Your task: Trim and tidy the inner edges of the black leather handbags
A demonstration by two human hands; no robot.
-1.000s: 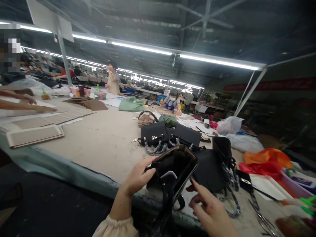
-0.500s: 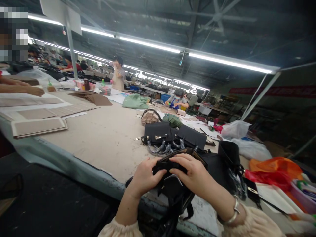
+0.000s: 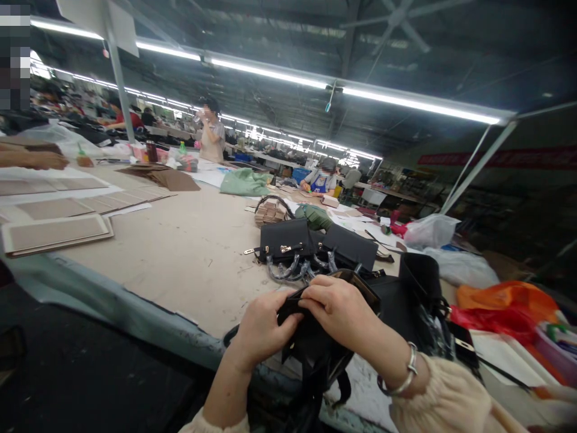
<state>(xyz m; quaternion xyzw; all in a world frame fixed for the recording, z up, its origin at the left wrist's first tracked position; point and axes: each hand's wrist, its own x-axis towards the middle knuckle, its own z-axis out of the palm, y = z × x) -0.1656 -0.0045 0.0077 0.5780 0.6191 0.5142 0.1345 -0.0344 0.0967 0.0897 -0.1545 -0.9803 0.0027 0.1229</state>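
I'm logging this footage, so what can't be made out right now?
All in the head view:
Inside of the black bag: mostly hidden by the left hand and right hand.
Lilac tub: cut off by the right edge.
Any lettering on the red banner: too small and blurred.

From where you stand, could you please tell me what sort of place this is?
Probably a handbag workshop: several black leather-like handbags, flat brown rectangular panels and long white tube lights overhead.
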